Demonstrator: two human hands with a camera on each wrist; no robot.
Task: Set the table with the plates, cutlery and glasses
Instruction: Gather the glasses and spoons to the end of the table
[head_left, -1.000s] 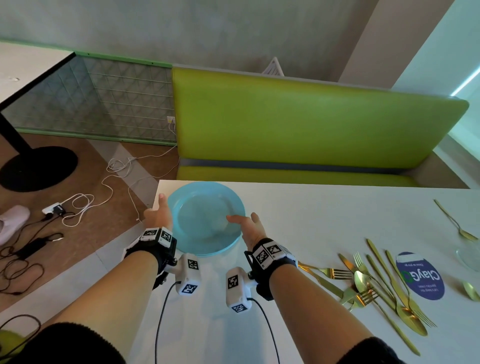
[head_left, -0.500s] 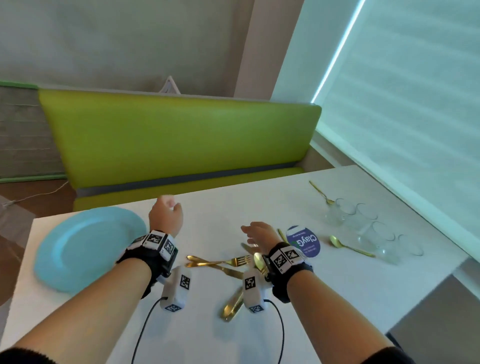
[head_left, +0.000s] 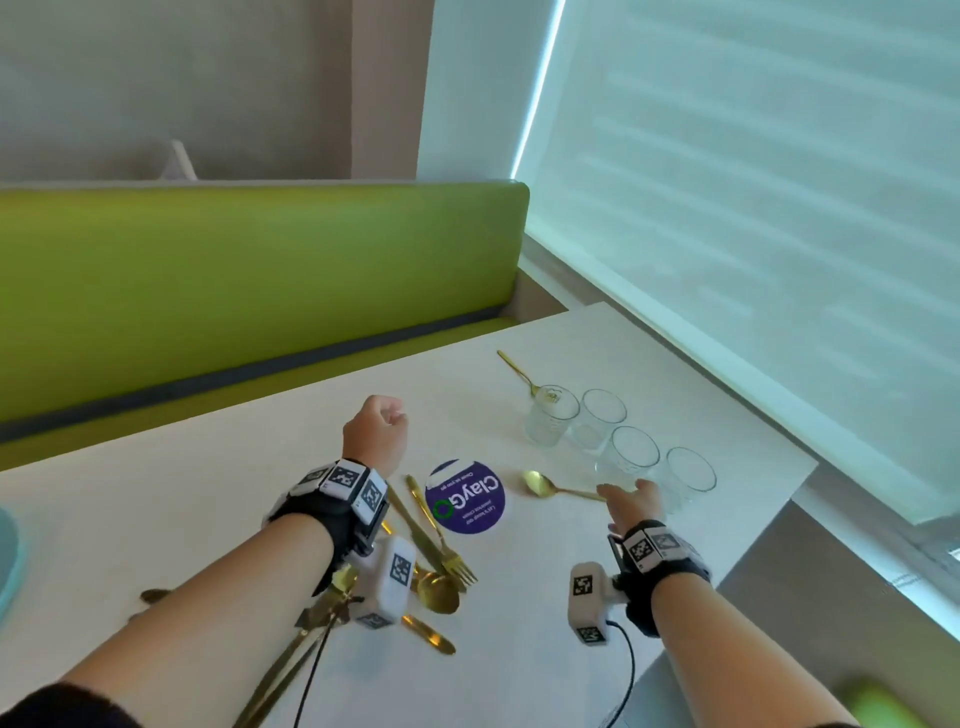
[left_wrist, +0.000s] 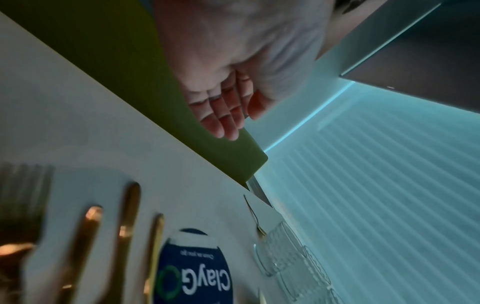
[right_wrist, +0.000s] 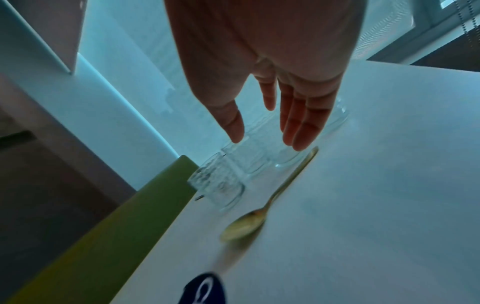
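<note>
Several clear glasses (head_left: 631, 452) stand in a row at the table's far right, next to the window blind. My right hand (head_left: 631, 500) hovers just in front of them with fingers straight. In the right wrist view my right hand (right_wrist: 267, 142) has thumb and fingers spread towards a glass (right_wrist: 246, 158), holding nothing. My left hand (head_left: 376, 428) hangs above the table with its fingers (left_wrist: 226, 123) curled in, empty. Under the left wrist lies a heap of gold cutlery (head_left: 441, 551). A gold spoon (head_left: 540, 484) lies beside my right hand. The blue plate (head_left: 6, 561) shows at the left edge.
A round purple sticker (head_left: 465, 496) is on the white table (head_left: 208, 493). Another gold spoon (head_left: 519, 371) lies behind the glasses. A green bench (head_left: 260, 270) runs along the far side. The table's right edge (head_left: 769, 499) is close behind the glasses.
Both hands let go of the blue plate and moved right across the table. The view swung right; my right hand has reached out to the glasses, my left hand curled.
</note>
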